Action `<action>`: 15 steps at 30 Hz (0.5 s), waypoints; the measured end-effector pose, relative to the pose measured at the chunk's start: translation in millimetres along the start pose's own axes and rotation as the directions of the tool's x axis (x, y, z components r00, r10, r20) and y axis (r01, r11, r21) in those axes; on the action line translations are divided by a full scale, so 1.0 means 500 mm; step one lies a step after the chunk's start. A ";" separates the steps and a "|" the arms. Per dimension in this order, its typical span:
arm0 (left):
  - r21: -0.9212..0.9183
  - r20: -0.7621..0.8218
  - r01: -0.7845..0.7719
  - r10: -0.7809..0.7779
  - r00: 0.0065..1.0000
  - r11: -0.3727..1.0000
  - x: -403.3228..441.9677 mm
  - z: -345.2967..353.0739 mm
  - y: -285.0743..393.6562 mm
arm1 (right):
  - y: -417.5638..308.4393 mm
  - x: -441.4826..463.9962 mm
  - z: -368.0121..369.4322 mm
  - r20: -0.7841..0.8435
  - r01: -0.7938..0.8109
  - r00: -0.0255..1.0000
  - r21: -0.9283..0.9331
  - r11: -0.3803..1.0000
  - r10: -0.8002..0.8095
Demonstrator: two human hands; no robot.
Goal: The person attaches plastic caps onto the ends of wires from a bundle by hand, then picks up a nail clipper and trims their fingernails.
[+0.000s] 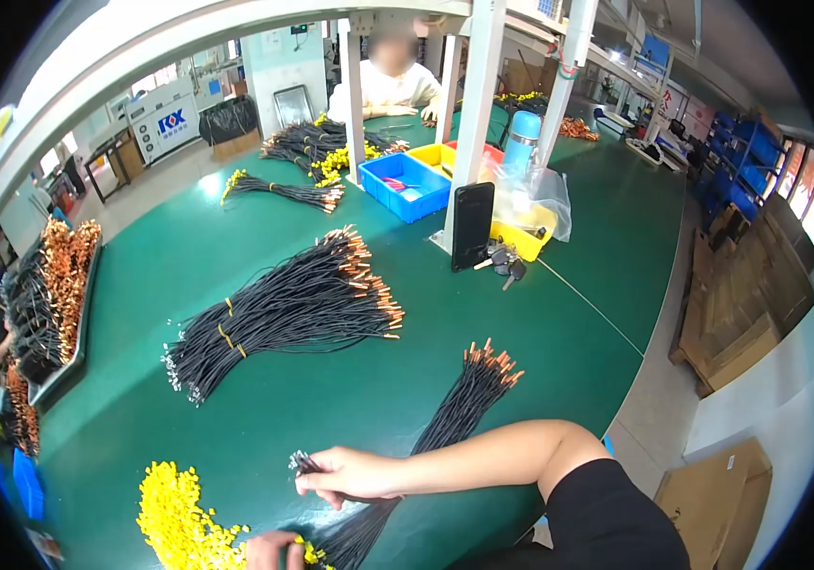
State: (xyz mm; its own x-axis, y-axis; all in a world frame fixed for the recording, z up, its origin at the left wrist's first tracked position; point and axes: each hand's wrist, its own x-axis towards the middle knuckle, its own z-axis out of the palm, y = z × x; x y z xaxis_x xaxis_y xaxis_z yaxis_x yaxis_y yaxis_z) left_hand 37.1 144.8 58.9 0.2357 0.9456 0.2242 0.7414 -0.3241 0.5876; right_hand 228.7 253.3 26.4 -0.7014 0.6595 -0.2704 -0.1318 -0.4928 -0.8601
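Observation:
My right hand [350,474] is closed on a few black wires [306,465], whose silver tips poke out past the thumb and fingers. Under that forearm lies a bundle of black wires [459,404] with copper ends pointing away from me. Its near part [359,537] runs down to the bottom edge, where yellow pieces sit at the wire ends. At the bottom edge my left hand [274,551] has its fingers curled beside these; what it pinches is hidden. Left of it spreads a heap of small yellow plastic pieces [179,513].
A large tied bundle of black wires [279,309] lies mid-table. Beyond it stand a blue bin [405,195], a phone [472,228], keys [502,261], a yellow bin [521,237] and a blue bottle [521,142]. A tray [70,366] of copper-ended wires is at left. A person [393,85] sits opposite.

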 end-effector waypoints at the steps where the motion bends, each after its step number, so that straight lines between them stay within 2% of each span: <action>1: -0.018 -0.044 0.060 -0.060 0.997 0.998 0.004 -0.003 0.009 | 0.004 0.003 -0.003 0.001 0.013 1.000 0.000 1.000 -0.013; 3: 0.105 -0.091 -0.099 0.109 0.990 0.990 0.019 -0.001 0.057 | 0.024 0.008 -0.004 -0.019 -0.033 0.999 0.141 0.989 0.036; 5: 0.283 0.068 -0.168 0.155 0.986 0.944 0.029 0.032 0.129 | 0.031 0.002 -0.012 -0.023 -0.054 0.998 0.207 0.977 0.060; 7: 0.420 0.106 -0.218 0.191 0.976 0.881 0.038 0.080 0.163 | 0.030 -0.007 -0.022 -0.062 -0.004 0.998 0.349 0.937 0.028; 8: 0.425 0.102 -0.220 0.195 0.975 0.878 0.039 0.101 0.150 | 0.025 -0.012 -0.028 -0.084 0.022 0.996 0.416 0.909 0.014; 9: 0.441 0.190 -0.242 0.174 0.966 0.864 0.031 0.129 0.125 | 0.016 -0.020 -0.041 -0.081 0.025 0.997 0.413 0.910 0.009; 11: 0.457 0.378 -0.286 0.107 0.920 0.842 0.009 0.161 0.089 | -0.004 -0.049 -0.071 -0.262 0.111 0.965 0.478 0.871 0.021; 12: 0.453 0.389 -0.281 0.096 0.916 0.846 0.008 0.160 0.088 | -0.006 -0.064 -0.089 -0.261 0.102 0.965 0.490 0.866 0.034; 15: 0.389 0.363 -0.295 0.150 0.920 0.873 0.018 0.149 0.090 | -0.024 -0.091 -0.145 -0.298 0.290 0.943 0.528 0.798 -0.145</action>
State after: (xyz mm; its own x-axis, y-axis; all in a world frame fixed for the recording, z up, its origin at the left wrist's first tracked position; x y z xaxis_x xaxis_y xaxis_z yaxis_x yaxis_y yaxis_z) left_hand 119.5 140.8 29.5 0.5558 0.8312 0.0119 0.8216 -0.5514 0.1446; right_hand 313.0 270.3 17.7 -0.4335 0.8630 -0.2595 -0.6783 -0.5021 -0.5365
